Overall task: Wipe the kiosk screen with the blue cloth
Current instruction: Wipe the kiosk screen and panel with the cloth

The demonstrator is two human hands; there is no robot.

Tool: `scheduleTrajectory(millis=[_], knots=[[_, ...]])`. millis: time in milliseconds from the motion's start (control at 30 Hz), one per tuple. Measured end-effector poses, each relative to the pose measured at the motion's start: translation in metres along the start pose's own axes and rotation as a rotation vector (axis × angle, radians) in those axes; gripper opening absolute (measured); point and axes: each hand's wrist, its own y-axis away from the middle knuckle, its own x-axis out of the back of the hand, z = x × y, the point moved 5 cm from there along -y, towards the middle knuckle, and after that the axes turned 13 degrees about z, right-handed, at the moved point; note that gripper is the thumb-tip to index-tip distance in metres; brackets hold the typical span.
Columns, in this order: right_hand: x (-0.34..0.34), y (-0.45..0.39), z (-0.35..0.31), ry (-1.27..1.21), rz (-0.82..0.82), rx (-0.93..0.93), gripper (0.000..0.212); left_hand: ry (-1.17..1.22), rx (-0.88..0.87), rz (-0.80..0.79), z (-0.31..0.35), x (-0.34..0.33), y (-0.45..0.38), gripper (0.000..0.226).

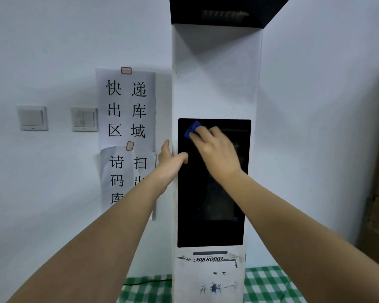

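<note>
A pale wall (53, 51) fills the background, with two switches (32, 118) at the far left and taped paper notices (126, 110) beside them. Right of the notices stands a tall white kiosk (214, 84) on a green-checked counter (269, 283), a thin black cable (147, 282) trailing from its left foot.

The left hand (170, 162) braces the kiosk's left edge: thumb on the side face, fingers (183, 156) lying over the front rim, holding nothing. The dark screen (210, 204) fills the lower front. At its upper left corner the right hand (217, 152) presses the blue cloth (192, 130) flat against the glass; whether its fingers curl round the cloth or only push on it, I cannot tell, since most of the cloth is hidden beneath them.

Risks, as I judge them: only a small wad shows, so bare fingertips may ride off it and smear the glass. A hard sideways stroke could rock the narrow column if the left hand slackens. The left fingers overlap the screen's edge, so that strip may be missed.
</note>
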Motion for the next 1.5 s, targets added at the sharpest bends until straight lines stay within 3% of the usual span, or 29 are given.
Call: scheduleTrajectory(millis=[133, 367, 533, 600, 667, 733, 933, 967, 1100, 1167, 1333, 1500], knots=[[-0.001, 0.005, -0.008, 0.035, -0.083, 0.265, 0.040, -0.084, 0.003, 0.060, 0.001, -0.004, 0.006, 0.084], [0.006, 0.000, 0.024, 0.017, 0.046, -0.160, 0.051, -0.101, 0.010, 0.008, 0.005, -0.010, 0.012, 0.094], [0.008, 0.006, 0.015, 0.031, -0.061, 0.218, 0.042, -0.117, -0.016, -0.021, 0.002, -0.008, 0.015, 0.092], [0.012, 0.001, 0.036, 0.071, -0.025, 0.118, 0.042, -0.120, -0.019, -0.034, 0.001, -0.006, 0.015, 0.093], [0.015, -0.002, 0.052, 0.092, 0.056, -0.160, 0.049, -0.133, -0.027, -0.053, 0.001, -0.005, 0.016, 0.094], [0.015, 0.001, 0.046, 0.044, 0.109, -0.312, 0.050, -0.136, -0.044, -0.065, -0.001, -0.005, 0.018, 0.096], [0.012, 0.013, 0.029, 0.002, -0.025, 0.062, 0.053, -0.114, -0.067, -0.045, -0.003, -0.010, 0.020, 0.099], [0.013, 0.012, 0.038, 0.019, -0.020, 0.021, 0.052, -0.110, -0.071, -0.042, -0.003, -0.010, 0.020, 0.099], [0.009, 0.016, 0.051, 0.011, 0.095, -0.435, 0.049, -0.094, -0.092, -0.052, -0.003, -0.011, 0.021, 0.101], [0.006, 0.017, 0.036, -0.011, 0.106, -0.426, 0.049, -0.106, -0.094, -0.049, -0.002, -0.011, 0.022, 0.102], [0.015, 0.011, 0.034, -0.005, -0.008, -0.006, 0.044, -0.144, -0.082, -0.019, 0.002, -0.011, 0.025, 0.101], [0.013, 0.017, 0.055, 0.022, 0.102, -0.401, 0.050, -0.132, -0.077, 0.017, 0.005, -0.011, 0.028, 0.099]])
